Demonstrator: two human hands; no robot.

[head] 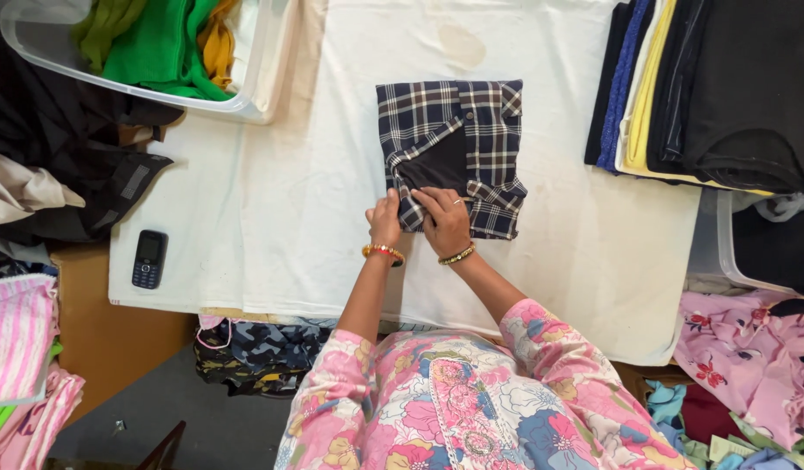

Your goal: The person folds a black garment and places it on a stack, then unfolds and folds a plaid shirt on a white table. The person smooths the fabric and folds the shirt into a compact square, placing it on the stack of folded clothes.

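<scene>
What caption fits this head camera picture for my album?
Both hands, left hand and right hand, press a folded plaid shirt on a white cloth-covered table beside stacked clothes.

Garment-folding workroom: cloth-covered table [271, 218], stacked clothes [706, 87], plastic bin [245, 104].

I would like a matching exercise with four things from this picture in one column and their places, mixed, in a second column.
Things:
1. plaid shirt
2. mobile phone
3. clear plastic bin
4. stack of folded clothes

Places:
A. top left corner, holding green and yellow cloth
B. far right side of the white cloth
C. middle, under both hands
D. left edge of the white cloth

Pairs: 1-C, 2-D, 3-A, 4-B
</scene>
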